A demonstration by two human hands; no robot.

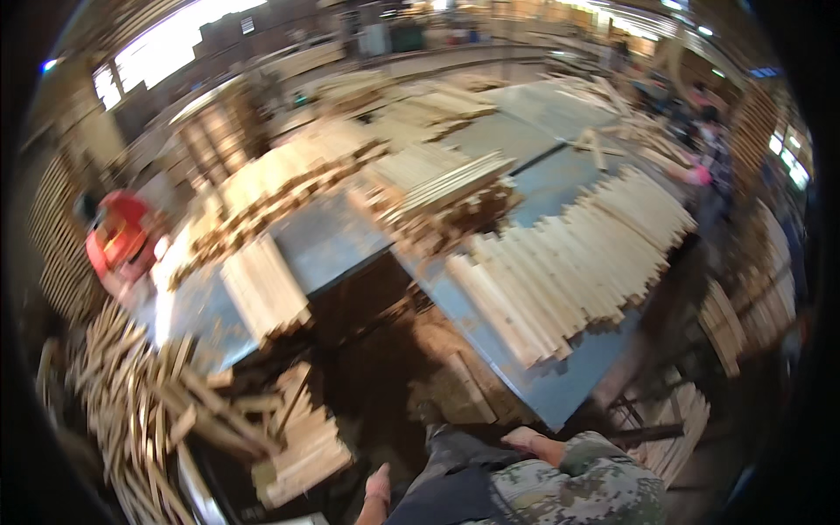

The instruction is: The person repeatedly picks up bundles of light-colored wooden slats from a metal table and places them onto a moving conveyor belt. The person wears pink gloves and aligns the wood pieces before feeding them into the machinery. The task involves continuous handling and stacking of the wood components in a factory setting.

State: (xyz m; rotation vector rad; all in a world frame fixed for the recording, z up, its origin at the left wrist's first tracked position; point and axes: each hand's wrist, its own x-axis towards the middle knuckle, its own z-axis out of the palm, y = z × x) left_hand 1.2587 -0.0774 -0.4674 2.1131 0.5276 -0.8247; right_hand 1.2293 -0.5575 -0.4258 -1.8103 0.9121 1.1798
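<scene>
My left hand hangs low by my left leg. It is nearest to a stack of short wooden boards on the left, apart from it. My right hand is in front of my camouflage-patterned clothing, close to the front corner of a blue-grey metal table. Nothing shows in either hand, but both are small and blurred, so their fingers cannot be made out. On that table lies a long row of pale wooden slats, side by side with uneven ends.
A second metal table section holds a batch of slats. Piled slats stand between the sections. Loose offcuts heap up at left. A person in red works at far left; another person stands at far right.
</scene>
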